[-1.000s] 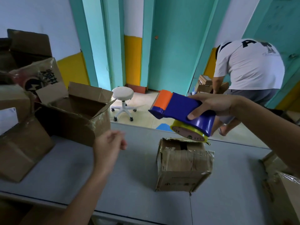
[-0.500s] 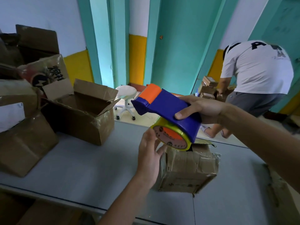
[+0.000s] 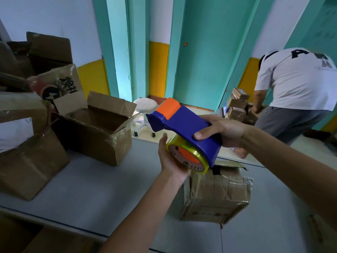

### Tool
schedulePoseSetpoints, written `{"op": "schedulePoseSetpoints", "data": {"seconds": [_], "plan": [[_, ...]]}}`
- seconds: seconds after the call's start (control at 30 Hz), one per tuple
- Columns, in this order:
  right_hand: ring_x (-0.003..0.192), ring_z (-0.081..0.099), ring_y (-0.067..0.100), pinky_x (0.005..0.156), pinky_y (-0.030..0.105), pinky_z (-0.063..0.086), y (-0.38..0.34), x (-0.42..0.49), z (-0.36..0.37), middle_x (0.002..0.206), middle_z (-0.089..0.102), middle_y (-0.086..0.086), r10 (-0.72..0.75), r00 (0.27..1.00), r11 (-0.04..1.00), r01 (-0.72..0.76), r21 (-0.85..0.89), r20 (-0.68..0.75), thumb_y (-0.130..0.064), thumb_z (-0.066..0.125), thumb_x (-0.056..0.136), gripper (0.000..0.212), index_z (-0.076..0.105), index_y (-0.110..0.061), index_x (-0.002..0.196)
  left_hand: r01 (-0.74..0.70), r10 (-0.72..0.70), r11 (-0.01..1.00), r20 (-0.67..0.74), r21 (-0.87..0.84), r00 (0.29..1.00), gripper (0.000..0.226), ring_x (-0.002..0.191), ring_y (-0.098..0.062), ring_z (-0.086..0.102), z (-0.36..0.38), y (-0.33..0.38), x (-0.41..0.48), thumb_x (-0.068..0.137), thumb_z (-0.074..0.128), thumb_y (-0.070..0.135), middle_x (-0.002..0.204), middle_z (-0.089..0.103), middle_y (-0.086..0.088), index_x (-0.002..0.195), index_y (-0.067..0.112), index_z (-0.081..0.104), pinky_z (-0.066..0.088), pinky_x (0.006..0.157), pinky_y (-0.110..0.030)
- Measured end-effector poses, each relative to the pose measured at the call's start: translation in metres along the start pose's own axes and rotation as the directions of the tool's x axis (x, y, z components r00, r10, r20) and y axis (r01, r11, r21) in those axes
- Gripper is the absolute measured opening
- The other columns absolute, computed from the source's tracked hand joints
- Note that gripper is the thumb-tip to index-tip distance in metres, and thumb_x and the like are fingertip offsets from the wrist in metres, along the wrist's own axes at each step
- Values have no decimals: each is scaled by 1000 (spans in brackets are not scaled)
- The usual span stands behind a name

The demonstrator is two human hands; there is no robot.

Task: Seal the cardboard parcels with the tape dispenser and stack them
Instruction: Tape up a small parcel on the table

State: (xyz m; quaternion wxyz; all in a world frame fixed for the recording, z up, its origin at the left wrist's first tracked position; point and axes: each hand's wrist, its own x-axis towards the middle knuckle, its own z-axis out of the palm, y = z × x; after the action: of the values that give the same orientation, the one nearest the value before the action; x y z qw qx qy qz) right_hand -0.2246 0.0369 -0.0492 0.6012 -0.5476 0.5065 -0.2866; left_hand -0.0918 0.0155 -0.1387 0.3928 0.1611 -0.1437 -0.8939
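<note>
Left hand (image 3: 169,157) is up off the table (image 3: 91,189) and cups the roll (image 3: 187,157) from its near-left side, thumb along the rim. Its fingers are hidden behind the roll, so I can't tell if they grip.

Right hand (image 3: 224,130) is clamped on the dispenser (image 3: 184,125), thumb on the blue side and fingers wrapped over the back. The dispenser is in the air, orange nose tilted up and away to the left, roll end hanging low just above the parcel (image 3: 215,194). I can't tell whether they touch.

The parcel sits on the table right of middle, nearer the far edge. It's crumpled, with clear film on its sides and a dark strip on top. The top is mostly hidden by the roll, and a flap edge at the far side looks lifted.

Left side of the table: an open box (image 3: 94,128), flaps up and unsealed, with a flat box (image 3: 27,167) beside it at the left edge and more cartons (image 3: 45,57) piled behind.

Past the far edge, on the floor: a white stool (image 3: 144,106), then a person in a white shirt (image 3: 295,84) bent over a small stack (image 3: 237,105).

Progress, my read: early for this parcel. No tape is drawn from the nose onto it, and the hands look busy finding the tape end. Left to do: lay tape over the top seam, cut, press down, stack. The open box needs closing and sealing too. Nothing is stacked on the table.
</note>
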Motion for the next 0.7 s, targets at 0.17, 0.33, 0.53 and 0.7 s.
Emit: {"op": "schedulePoseSetpoints", "data": {"seconds": [0.17, 0.33, 0.53, 0.7], "plan": [[83, 67, 19, 71, 30, 56, 5, -1, -7, 96, 70, 2, -14, 999, 1000, 15, 26, -47, -46, 92, 30, 82, 63, -20, 101, -173, 203, 956, -110, 235, 973, 48, 85, -20, 66, -2, -7, 1, 94, 30, 52, 95, 70, -7, 101, 18, 64, 52, 76, -33], [86, 68, 19, 74, 31, 56, 9, -2, -13, 97, 70, 2, 6, 996, 1000, -5, 9, -88, -47, 92, 29, 89, 59, -18, 106, -329, 436, 701, -15, 632, 900, 65, 100, 6, 56, -11, -16, -19, 67, 54, 60, 124, 53, 3, 124, 32, 43, 48, 71, -15], [82, 69, 16, 70, 28, 57, 14, 0, -15, 92, 72, -2, 23, 991, 1000, -20, 19, -129, -50, 91, 24, 93, 57, -19, 106, -298, 360, 480, 125, 825, 924, 116, 127, -6, 41, -12, -24, -31, 29, 60, 90, 143, 31, 13, 130, 56, 15, 51, 89, -27], [76, 70, 15, 64, 25, 58, 15, -2, -17, 87, 73, -2, 8, 990, 997, 2, 77, -138, -47, 92, 22, 90, 59, -19, 101, -286, 388, 508, 81, 813, 918, 75, 116, -14, 54, -12, -19, -26, 54, 71, 66, 137, 44, 7, 116, 64, 29, 54, 88, -43]]}}
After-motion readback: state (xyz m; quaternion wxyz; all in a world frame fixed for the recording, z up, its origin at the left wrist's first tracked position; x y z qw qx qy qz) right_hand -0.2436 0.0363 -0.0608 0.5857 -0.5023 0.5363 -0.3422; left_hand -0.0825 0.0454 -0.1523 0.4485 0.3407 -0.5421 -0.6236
